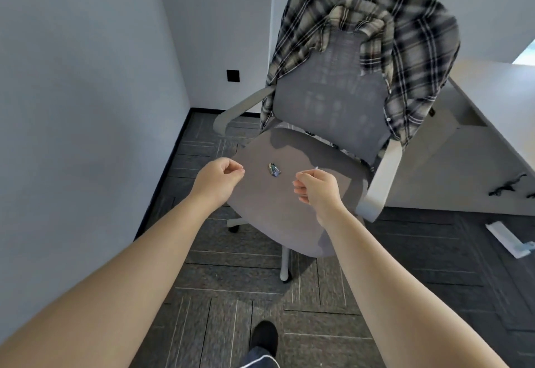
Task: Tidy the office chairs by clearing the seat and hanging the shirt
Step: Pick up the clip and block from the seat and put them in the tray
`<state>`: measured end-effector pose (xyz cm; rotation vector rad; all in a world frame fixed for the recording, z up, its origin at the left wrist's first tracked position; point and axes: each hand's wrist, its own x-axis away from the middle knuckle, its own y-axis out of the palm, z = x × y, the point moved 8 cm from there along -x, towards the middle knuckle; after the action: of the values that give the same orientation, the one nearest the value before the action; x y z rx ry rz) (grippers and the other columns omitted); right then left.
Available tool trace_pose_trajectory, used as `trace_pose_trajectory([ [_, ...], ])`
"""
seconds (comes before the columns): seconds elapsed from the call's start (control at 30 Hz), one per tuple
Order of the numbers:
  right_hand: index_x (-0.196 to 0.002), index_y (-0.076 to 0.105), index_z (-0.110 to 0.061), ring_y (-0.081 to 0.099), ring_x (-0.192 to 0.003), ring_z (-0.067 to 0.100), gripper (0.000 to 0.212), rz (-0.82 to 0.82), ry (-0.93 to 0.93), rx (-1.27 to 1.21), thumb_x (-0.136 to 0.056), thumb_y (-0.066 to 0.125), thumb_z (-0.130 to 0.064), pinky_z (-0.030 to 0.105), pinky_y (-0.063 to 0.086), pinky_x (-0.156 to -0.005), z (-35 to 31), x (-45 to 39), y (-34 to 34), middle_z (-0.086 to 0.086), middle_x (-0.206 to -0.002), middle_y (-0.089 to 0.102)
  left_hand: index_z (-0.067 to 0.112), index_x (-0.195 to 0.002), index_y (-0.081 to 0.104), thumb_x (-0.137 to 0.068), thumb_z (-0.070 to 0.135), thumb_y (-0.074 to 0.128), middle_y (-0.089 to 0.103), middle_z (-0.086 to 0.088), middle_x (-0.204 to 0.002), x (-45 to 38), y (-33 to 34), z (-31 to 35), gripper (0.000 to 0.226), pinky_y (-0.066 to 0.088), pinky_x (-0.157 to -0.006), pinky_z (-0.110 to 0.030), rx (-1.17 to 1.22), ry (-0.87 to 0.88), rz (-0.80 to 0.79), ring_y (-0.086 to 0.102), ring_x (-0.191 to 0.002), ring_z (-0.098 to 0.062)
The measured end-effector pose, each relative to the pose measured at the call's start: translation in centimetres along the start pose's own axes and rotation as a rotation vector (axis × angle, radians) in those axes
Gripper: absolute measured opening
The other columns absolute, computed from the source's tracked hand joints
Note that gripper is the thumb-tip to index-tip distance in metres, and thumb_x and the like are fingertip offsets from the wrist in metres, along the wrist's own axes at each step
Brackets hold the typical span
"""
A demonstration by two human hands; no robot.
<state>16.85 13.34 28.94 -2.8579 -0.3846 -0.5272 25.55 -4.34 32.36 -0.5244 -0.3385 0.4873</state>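
A grey office chair stands before me, its seat (289, 211) facing me. A dark plaid shirt (405, 28) is draped over the top and both sides of the mesh backrest (333, 101). One small crumpled shiny wrapper (274, 169) lies in the middle of the seat. My left hand (221, 178) hovers over the seat's left edge with fingers curled and thumb against forefinger; nothing shows in it. My right hand (317, 189) hovers just right of the wrapper, fingers curled, pinching a tiny pale scrap (316, 167) whose tip sticks out.
A wall runs close on the left. A white desk (492, 101) stands right of the chair, against its right armrest (382, 176). White paper (506, 238) lies on the carpet at right. My shoe (264, 335) is on the floor below.
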Motion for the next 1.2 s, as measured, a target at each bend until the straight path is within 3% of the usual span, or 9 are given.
trace_pose_trajectory([
  [0.1, -0.069, 0.053, -0.016, 0.045, -0.06, 0.011, 0.024, 0.037, 0.023, 0.062, -0.089, 0.045, -0.008, 0.023, 0.039, -0.059, 0.0, -5.4, -0.2, 0.002, -0.069, 0.053, 0.011, -0.102, 0.061, -0.089, 0.021, 0.048, 0.058, -0.001, -0.101, -5.1, 1.6, -0.5, 0.02, 0.039, -0.083, -0.029, -0.018, -0.037, -0.019, 0.052, -0.095, -0.016],
  [0.17, -0.085, 0.059, -0.01, 0.046, -0.063, 0.012, 0.014, 0.047, 0.049, 0.092, -0.089, 0.045, -0.009, 0.027, 0.041, -0.064, 0.6, -8.8, -0.1, 0.002, -0.073, 0.054, 0.011, -0.105, 0.06, -0.09, 0.021, 0.048, 0.059, -0.002, -0.106, -8.2, 2.6, -1.2, 0.022, 0.039, -0.086, -0.03, -0.033, -0.066, -0.031, 0.052, -0.099, -0.017],
  [0.27, -0.107, 0.059, -0.005, 0.047, -0.071, 0.012, 0.022, 0.066, 0.067, 0.142, -0.089, 0.049, -0.012, 0.024, 0.04, -0.063, 1.8, -13.5, 0.5, -0.007, -0.073, 0.049, 0.01, -0.107, 0.06, -0.09, 0.021, 0.048, 0.061, -0.005, -0.113, -12.5, 4.1, -2.8, 0.023, 0.04, -0.09, -0.033, -0.041, -0.12, -0.053, 0.054, -0.106, -0.02],
  [0.47, -0.104, 0.058, -0.007, 0.044, -0.088, 0.019, 0.019, 0.046, 0.084, 0.199, -0.086, 0.055, -0.012, 0.025, 0.038, -0.07, 6.1, -21.6, 4.1, -0.004, -0.081, 0.05, 0.011, -0.107, 0.06, -0.091, 0.019, 0.046, 0.061, -0.006, -0.118, -20.8, 7.9, -7.2, 0.023, 0.039, -0.087, -0.029, -0.091, -0.157, -0.126, 0.053, -0.105, -0.018],
  [0.63, -0.12, 0.051, -0.006, 0.048, -0.117, 0.021, 0.036, 0.084, 0.075, 0.343, -0.085, 0.058, -0.013, 0.021, 0.033, -0.083, 11.0, -28.7, 7.5, 0.009, -0.127, 0.051, 0.01, -0.108, 0.06, -0.091, 0.019, 0.046, 0.06, -0.005, -0.118, -28.6, 11.8, -12.1, 0.024, 0.036, -0.087, -0.027, -0.121, -0.172, -0.198, 0.053, -0.109, -0.019],
  [0.8, -0.133, 0.039, -0.007, 0.034, -0.129, 0.025, 0.053, 0.08, 0.041, 0.543, -0.085, 0.06, -0.018, 0.026, 0.029, -0.099, 15.6, -35.2, 10.3, 0.011, -0.139, 0.042, 0.008, -0.106, 0.061, -0.09, 0.015, 0.046, 0.058, -0.003, -0.102, -35.2, 16.1, -16.7, 0.023, 0.037, -0.08, -0.024, -0.093, -0.188, -0.263, 0.051, -0.094, -0.016],
  [1.03, -0.135, 0.041, -0.015, 0.04, -0.117, 0.033, 0.061, 0.081, -0.133, 0.866, -0.081, 0.065, -0.03, 0.037, 0.031, -0.098, 19.5, -40.1, 13.3, 0.014, -0.13, 0.046, 0.005, -0.1, 0.064, -0.087, 0.006, 0.047, 0.052, 0.007, -0.072, -40.3, 20.0, -20.7, 0.021, 0.04, -0.08, -0.027, -0.001, -0.202, -0.274, 0.05, -0.086, -0.016],
  [1.1, -0.123, 0.054, -0.009, 0.054, -0.101, 0.039, 0.049, 0.103, -0.248, 0.982, -0.079, 0.064, -0.029, 0.042, 0.044, -0.085, 19.3, -40.3, 14.0, 0.02, -0.111, 0.058, 0.004, -0.1, 0.063, -0.087, 0.005, 0.047, 0.052, 0.008, -0.072, -41.0, 20.6, -21.1, 0.021, 0.041, -0.08, -0.026, 0.003, -0.191, -0.277, 0.052, -0.085, -0.016],
  [1.2, -0.089, 0.067, -0.005, 0.064, -0.059, 0.031, 0.035, 0.125, -0.347, 1.112, -0.071, 0.051, -0.031, 0.027, 0.05, -0.048, 18.8, -40.6, 14.8, 0.014, -0.072, 0.065, 0.004, -0.099, 0.063, -0.086, 0.003, 0.047, 0.053, 0.007, -0.071, -41.4, 21.5, -21.5, 0.021, 0.041, -0.071, -0.025, 0.021, -0.18, -0.298, 0.051, -0.071, -0.012],
])
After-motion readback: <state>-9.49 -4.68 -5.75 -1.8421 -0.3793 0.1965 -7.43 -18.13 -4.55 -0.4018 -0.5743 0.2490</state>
